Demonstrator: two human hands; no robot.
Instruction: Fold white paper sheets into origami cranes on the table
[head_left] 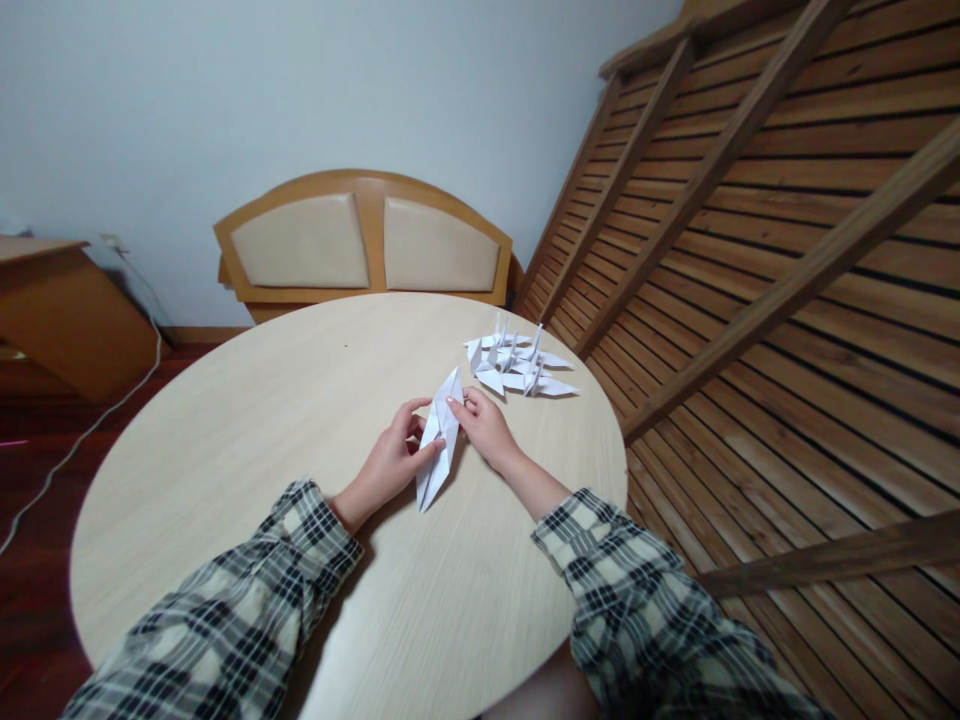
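A folded sheet of white paper (439,478), long and diamond-shaped with creases down its middle, is held between my two hands just above the table. My left hand (391,455) grips its left edge, thumb across the front and fingers curled behind. On the upper right edge, my right hand (484,425) pinches the paper with its thumb on the front face. Some of the fingers behind the paper are hidden. Just beyond my right hand stand several white paper cranes (531,382), grouped close together with their wings and necks pointing different ways.
The round pale wooden table (225,450) spreads around my hands. Behind it stands a headboard (371,240) with two cream panels. A slatted wooden frame (750,300) leans at the right. A white cable (90,430) trails over the floor by a wooden desk (67,310).
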